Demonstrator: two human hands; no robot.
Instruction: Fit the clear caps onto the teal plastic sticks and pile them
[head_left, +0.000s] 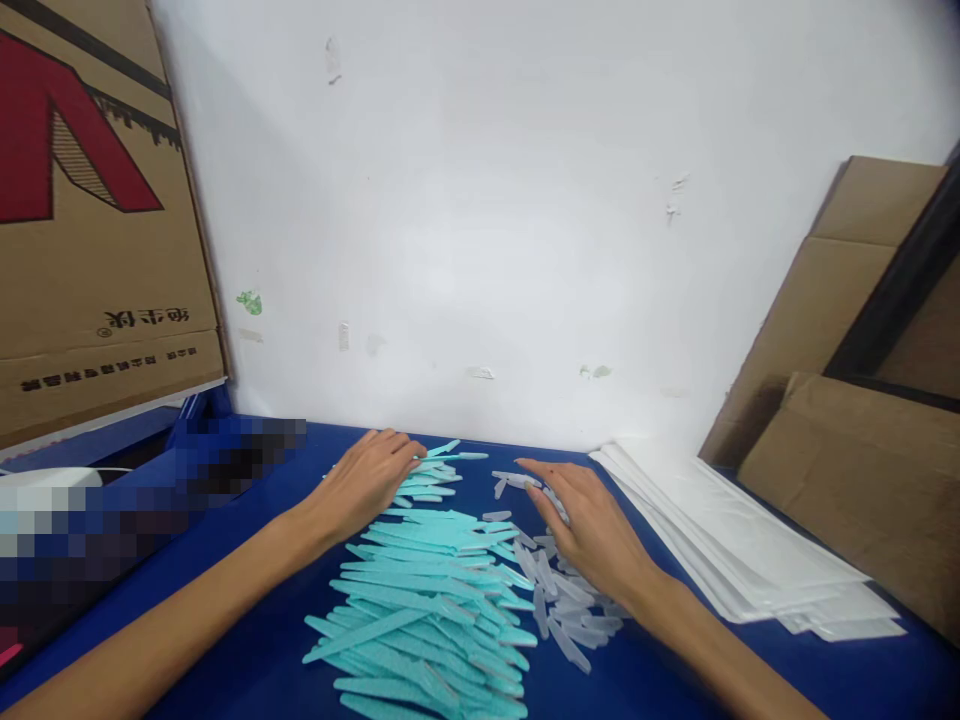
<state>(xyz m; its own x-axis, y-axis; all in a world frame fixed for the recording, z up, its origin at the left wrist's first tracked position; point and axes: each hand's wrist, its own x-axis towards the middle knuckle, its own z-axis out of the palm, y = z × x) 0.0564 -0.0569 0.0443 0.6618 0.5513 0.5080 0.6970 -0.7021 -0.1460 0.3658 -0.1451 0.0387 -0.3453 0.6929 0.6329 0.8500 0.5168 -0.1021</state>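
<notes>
My left hand is at the far end of the table, its fingers closed around a slim turquoise eyebrow razor that sticks out to the right. Just below that hand lies a small group of razors. A larger heap of turquoise razors spreads toward me, mostly lying crosswise. My right hand hovers over loose translucent blade caps, thumb and index finger apart. One cap lies by its fingertips; I cannot tell whether they touch it.
Flat white bags or sheets are stacked on the right of the blue table. Cardboard leans behind them. A large printed carton stands at the left, above a blurred-out area. A white wall closes off the back.
</notes>
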